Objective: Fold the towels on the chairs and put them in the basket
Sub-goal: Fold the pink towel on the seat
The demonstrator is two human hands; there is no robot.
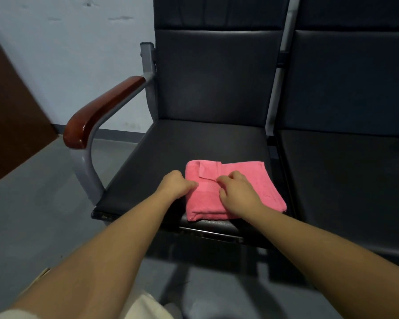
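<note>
A pink towel (266, 189) lies folded into a thick rectangle on the black chair (182, 143), at the front right part of its seat, with its near edge at the seat's front rim. A small flap is turned over on the towel's top layer, toward the chair's back.

The left hand (175, 184) is on the seat against the towel's left side. Its fingers (189, 184) are curled toward the cloth and their tips are hidden against it, so I cannot tell whether they hold the towel or only touch it. The right hand (237, 189) rests on top of the towel. Its fingers (224, 179) are bent, with the tips bunched at the flap's edge, pinching the top layer there. Both forearms reach in over the front of the chair.

A red-brown wooden armrest (104, 109) on a grey metal frame stands at the chair's left side. A second black chair (343, 169) is joined on at its right side. The grey floor (32, 215) spreads out to the left of the chair, and a pale wall (78, 42) rises behind it. A dark brown panel (9, 111) leans in at the far left.
</note>
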